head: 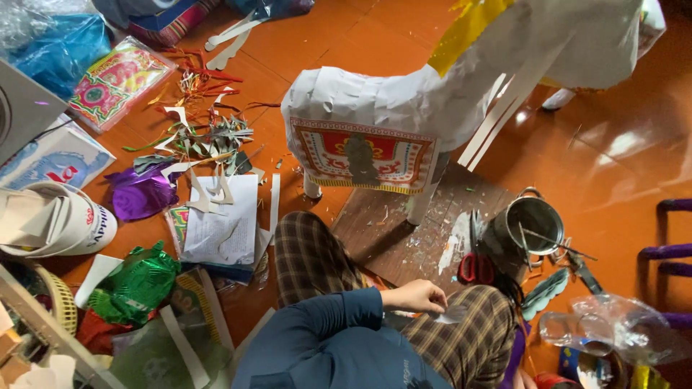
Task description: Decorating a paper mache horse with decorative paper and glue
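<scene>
One hand (417, 296) pinches a small white paper scrap (453, 314) over a checked knee. The shiny orange floor (620, 151) is messy with paper bits. A white paper horse (404, 108) stands nearby.

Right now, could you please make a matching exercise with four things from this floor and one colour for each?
Things:
1. paper horse
2. scissors handles
3. crumpled foil near the white bucket
4. foil beside the person's knee

Colours:
A. green
B. white
C. purple
D. red

Pairs: 1-B, 2-D, 3-C, 4-A
</scene>
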